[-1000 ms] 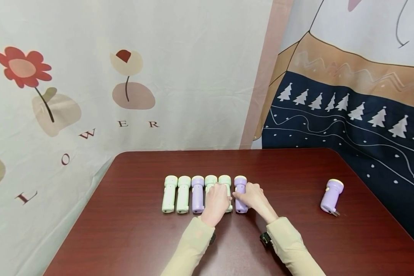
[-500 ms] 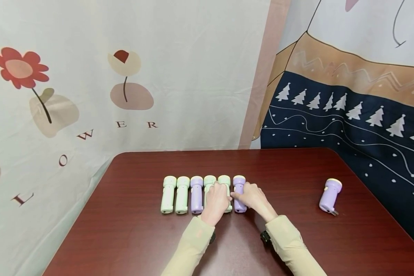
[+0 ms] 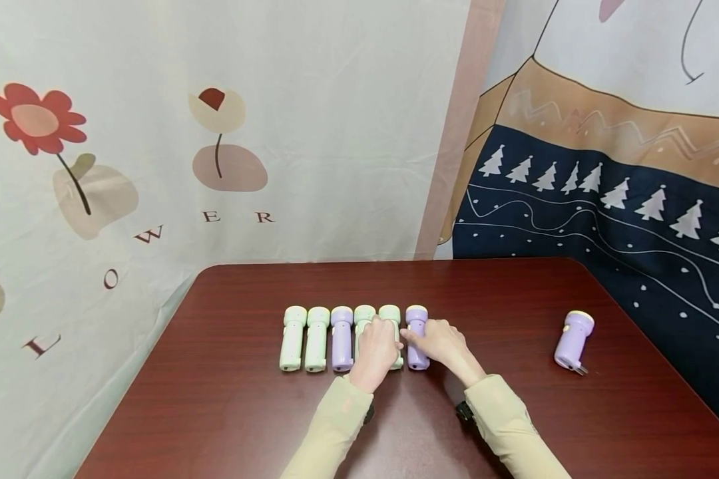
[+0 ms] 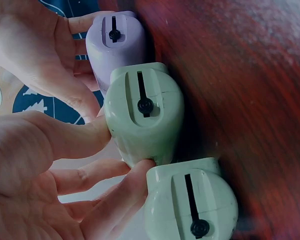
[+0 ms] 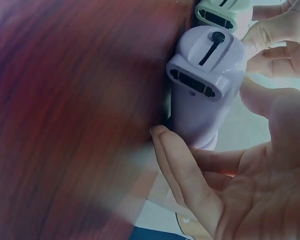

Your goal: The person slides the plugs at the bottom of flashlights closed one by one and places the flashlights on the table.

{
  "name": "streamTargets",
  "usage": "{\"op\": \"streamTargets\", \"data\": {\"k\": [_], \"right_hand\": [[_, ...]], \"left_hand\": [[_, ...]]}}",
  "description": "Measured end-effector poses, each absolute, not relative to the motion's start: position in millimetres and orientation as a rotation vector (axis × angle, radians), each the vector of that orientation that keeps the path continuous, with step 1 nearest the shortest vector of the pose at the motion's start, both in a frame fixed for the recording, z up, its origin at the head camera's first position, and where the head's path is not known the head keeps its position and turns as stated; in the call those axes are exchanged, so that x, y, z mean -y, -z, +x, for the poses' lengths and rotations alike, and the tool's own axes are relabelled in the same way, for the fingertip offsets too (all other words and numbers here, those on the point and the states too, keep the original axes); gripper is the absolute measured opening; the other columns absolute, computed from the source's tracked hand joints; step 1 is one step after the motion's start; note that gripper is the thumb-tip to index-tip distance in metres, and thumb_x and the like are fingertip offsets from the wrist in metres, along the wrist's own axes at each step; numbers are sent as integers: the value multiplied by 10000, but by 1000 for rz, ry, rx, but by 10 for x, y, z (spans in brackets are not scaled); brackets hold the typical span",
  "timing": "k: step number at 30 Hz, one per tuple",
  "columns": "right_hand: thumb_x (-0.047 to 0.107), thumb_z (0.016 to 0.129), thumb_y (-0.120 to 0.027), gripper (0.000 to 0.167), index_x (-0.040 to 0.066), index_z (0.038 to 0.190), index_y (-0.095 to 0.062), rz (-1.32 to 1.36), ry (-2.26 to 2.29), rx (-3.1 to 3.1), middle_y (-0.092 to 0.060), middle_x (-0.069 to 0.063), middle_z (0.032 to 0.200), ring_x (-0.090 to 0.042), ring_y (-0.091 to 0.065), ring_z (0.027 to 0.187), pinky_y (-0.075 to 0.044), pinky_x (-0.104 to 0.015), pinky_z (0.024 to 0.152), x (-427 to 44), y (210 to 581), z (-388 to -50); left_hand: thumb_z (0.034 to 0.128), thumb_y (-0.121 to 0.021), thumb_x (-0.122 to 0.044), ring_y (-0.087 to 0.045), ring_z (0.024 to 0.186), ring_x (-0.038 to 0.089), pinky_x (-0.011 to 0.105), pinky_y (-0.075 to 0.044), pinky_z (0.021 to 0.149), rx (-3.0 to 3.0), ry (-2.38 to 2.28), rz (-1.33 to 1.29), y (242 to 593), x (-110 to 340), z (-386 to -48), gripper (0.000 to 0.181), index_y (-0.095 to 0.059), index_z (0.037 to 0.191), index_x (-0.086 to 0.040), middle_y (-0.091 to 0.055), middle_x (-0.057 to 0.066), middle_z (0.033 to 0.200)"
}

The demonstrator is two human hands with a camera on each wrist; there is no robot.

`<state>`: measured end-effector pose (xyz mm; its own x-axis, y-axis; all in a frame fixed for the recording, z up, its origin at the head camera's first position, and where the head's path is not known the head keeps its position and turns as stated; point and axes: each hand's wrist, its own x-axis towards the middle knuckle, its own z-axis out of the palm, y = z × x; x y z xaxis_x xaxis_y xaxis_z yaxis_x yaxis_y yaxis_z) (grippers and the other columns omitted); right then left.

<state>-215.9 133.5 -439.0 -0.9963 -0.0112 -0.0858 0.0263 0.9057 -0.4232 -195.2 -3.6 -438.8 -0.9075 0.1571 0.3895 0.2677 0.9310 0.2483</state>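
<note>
A row of flashlights lies on the table, light green and purple, heads facing away. My left hand (image 3: 377,346) grips the rightmost green flashlight (image 4: 145,100) between thumb and fingers; its fingers also touch the neighbouring green flashlight (image 4: 190,205). At the row's right end, my right hand (image 3: 445,342) holds a purple flashlight (image 5: 202,105), thumb on one side and fingers on the other. In the head view a narrow gap separates this purple flashlight from the green one. The left hand covers much of the two green flashlights under it.
Left of my hands lie two green flashlights (image 3: 292,339) and a purple flashlight (image 3: 341,339). Another purple flashlight (image 3: 573,340), its metal prongs out, lies apart on the right of the brown table (image 3: 245,419). Printed cloths (image 3: 335,133) hang behind the table's far edge.
The view shifts slightly. Both hands stay on the same flashlights, and the row keeps its arrangement.
</note>
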Motion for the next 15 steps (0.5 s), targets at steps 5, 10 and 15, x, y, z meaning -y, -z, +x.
{"op": "streamTargets", "data": {"k": [5,10,15], "right_hand": [[537,860,-578,500,43,790,-612,16,663,-3001,-608,-107,707,-233,-561,606,-412,-349,505,-1410,4372,-2163],[507,875,-571,542,-10,1025,-636,53,650,-3061,-679,-219,956,-349,-646,774,-497,-463,633,-1579,4334,-2201],[482,898,-558,586,-25,1189,-586,148,696,-3056,-653,-244,1125,-341,-651,855,-517,-493,713,-1834,4281,-2211]], "left_hand": [[651,-835,-177,-610,614,308,364,-499,503,2747,436,-300,4381,41,-1956,227,-700,737,-17,-604,150,731],[654,-833,-180,-615,631,318,375,-499,513,2769,455,-292,4379,45,-1962,239,-695,744,-7,-607,157,742],[660,-831,-179,-616,634,318,377,-497,516,2768,462,-293,4375,46,-1967,237,-694,739,-3,-608,160,744]]}}
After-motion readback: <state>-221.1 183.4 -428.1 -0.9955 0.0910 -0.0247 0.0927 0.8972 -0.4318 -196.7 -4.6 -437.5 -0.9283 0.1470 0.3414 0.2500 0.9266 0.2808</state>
